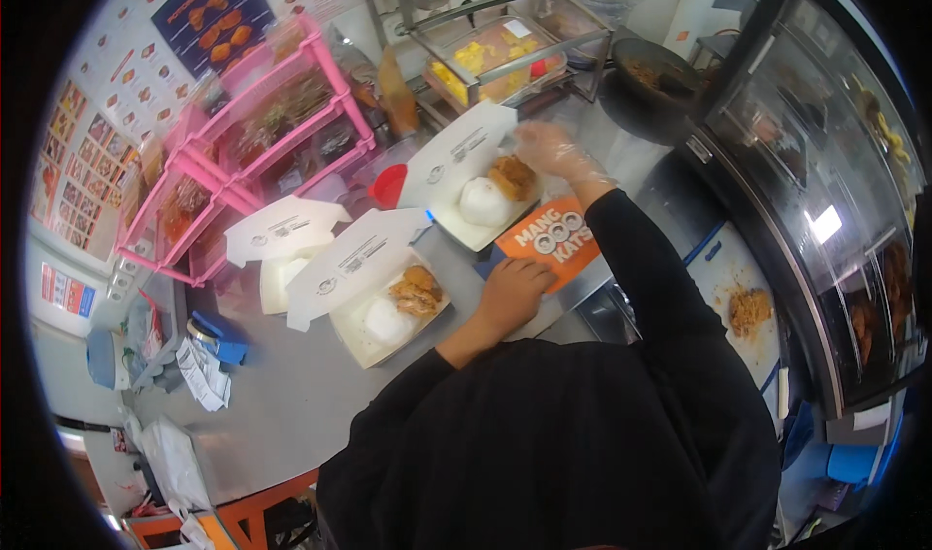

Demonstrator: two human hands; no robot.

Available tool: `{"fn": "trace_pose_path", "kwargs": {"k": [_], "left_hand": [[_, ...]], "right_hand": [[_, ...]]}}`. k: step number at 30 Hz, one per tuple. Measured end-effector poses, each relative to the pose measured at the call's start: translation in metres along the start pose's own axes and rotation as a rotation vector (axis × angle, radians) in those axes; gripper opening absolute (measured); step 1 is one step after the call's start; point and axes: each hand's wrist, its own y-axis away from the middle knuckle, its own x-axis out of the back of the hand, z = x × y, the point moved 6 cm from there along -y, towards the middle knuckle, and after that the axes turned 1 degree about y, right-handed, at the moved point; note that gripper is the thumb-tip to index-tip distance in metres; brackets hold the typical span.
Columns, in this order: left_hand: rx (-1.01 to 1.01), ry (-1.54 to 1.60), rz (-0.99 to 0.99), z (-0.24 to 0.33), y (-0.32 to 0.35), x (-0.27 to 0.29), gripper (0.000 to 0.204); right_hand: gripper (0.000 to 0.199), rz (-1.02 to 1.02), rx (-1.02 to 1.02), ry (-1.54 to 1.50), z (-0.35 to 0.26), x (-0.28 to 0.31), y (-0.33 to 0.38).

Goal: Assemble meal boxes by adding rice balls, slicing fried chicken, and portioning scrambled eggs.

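Note:
My right hand [555,152], in a clear plastic glove, is over the far right side of an open white takeaway box [473,232]. Its fingers are curled, and what they hold, if anything, is hidden. Just below them in the box are a piece of fried chicken [512,177] and a white mound of rice [484,203]. My bare left hand [515,296] lies with its fingers stretched over the near left edge of an orange printed carton [555,239]. A second open box [367,344], to the left, holds rice [389,324] and fried chicken [417,291].
Another open box [275,283] stands farther left, beside pink stacked baskets [218,186]. Behind are a red bowl [388,187], a metal rack [490,74] and a dark wok [652,76]. A glass display case [815,162] and a chopping board [733,278] with crumbs flank my right side.

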Motion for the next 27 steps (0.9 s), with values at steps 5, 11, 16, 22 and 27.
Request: {"fn": "trace_pose_path", "kwargs": {"k": [5, 11, 16, 22, 27], "left_hand": [[0.062, 0.151, -0.132, 0.0, 0.0, 0.016, 0.032], [0.266, -0.39, 0.315, -0.071, 0.021, 0.115, 0.06], [0.855, -0.497, -0.017, -0.137, 0.042, 0.195, 0.055], [1.133, -0.231, -0.339, -0.087, 0.029, 0.163, 0.055], [1.131, -0.198, -0.231, -0.084, 0.067, 0.15, 0.058]], "right_hand": [[0.031, 0.275, -0.283, -0.83, 0.029, 0.125, 0.105], [0.043, 0.679, -0.581, -0.762, 0.137, 0.263, 0.325], [0.093, -0.089, -0.874, 0.076, 0.207, 0.278, 0.455], [0.112, -0.31, -0.97, 0.552, 0.206, 0.205, 0.438], [0.076, -0.296, -0.959, 0.524, 0.239, 0.181, 0.438]]}}
